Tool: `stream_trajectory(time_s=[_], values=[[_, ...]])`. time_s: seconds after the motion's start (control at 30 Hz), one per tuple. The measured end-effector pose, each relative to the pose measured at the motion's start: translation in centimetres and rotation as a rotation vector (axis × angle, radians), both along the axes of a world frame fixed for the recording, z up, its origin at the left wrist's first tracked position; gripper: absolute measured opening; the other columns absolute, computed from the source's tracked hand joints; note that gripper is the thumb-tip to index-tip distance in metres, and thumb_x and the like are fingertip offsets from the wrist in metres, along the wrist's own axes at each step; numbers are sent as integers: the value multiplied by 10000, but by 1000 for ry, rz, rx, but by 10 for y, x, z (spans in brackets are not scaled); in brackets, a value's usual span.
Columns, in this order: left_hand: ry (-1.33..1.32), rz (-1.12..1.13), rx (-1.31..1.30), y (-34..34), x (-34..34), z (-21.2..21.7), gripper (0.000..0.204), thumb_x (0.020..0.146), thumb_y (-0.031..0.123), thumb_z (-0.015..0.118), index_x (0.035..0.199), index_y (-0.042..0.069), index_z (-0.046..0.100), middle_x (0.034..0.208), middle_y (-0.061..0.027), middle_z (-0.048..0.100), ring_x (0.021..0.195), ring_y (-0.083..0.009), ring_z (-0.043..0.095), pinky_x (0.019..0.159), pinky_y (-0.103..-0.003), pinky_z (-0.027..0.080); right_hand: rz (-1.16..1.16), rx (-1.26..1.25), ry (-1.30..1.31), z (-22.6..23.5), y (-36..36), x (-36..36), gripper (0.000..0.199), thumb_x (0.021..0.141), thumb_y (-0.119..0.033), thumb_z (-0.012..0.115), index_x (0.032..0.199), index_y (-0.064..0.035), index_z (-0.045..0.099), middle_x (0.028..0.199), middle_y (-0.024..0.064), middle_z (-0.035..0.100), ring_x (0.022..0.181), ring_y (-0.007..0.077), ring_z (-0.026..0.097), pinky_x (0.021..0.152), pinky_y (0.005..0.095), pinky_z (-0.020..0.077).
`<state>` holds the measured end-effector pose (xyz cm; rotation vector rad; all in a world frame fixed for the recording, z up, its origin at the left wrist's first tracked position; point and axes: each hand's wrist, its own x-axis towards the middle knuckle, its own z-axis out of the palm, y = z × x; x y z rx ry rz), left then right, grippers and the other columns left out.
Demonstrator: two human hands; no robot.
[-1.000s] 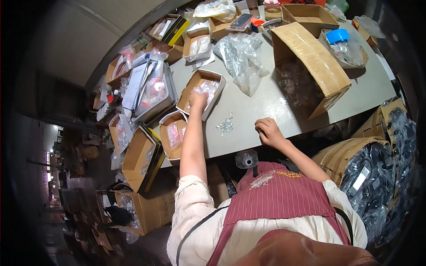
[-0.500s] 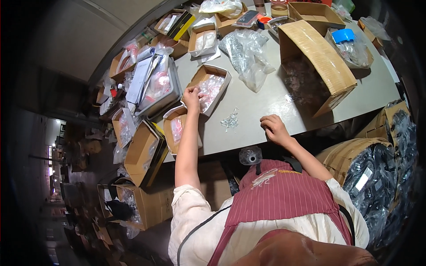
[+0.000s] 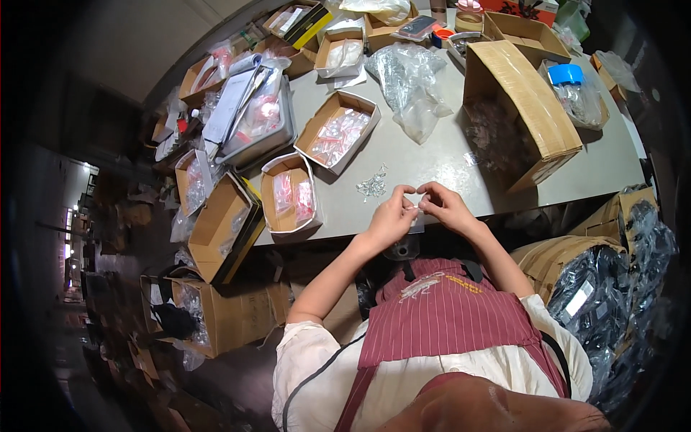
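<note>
While both hands meet at the near edge of the bench, the left hand and right hand pinch a small clear piece between fingertips (too small to identify), just beside a loose pile of small clear parts.

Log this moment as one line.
left hand and right hand together at table edge | pinching small clear item | loose parts pile nearby

Both hands now together, table edge.
</note>
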<state>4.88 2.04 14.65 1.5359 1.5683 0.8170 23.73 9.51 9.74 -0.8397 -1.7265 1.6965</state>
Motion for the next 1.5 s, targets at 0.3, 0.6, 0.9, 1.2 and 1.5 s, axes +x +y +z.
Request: stream_trajectory(time_s=[0.3,0.6,0.9,1.2,1.5], values=[[109,101,208,-19,2,-6,399,945,44,604,1318,20,465,879,-132,682,824,-283,697,744,-388,540,21,-57,14,19,-21,-8,217,932,-58,651,1144,-25,617,818,14,605,737,83,560,677,264,486],[137,104,153,-29,2,11,400,932,37,612,1307,24,475,886,-138,691,803,-294,706,726,-390,543,96,-36,-62,13,-22,-8,151,907,-51,685,1043,2,644,819,23,638,757,90,603,697,258,494],[-48,114,226,-38,0,14,326,895,27,661,1198,-1,544,901,-134,691,795,-275,690,729,-366,537,187,-130,-145,38,-28,-6,148,886,-100,733,841,1,635,706,26,643,679,89,601,618,268,477],[109,38,-28,-40,3,48,270,958,267,701,956,-2,697,808,-119,723,745,-171,702,674,-299,521,184,-54,2,35,-31,-4,198,869,-131,722,782,-8,593,693,-17,582,663,51,514,596,253,425],[-90,24,-66,-42,-1,41,293,1009,263,631,917,-6,703,753,-47,693,718,-73,621,649,-262,493,223,-340,241,51,-39,-7,230,870,-104,710,705,-53,559,664,-39,535,622,43,484,565,231,385]])
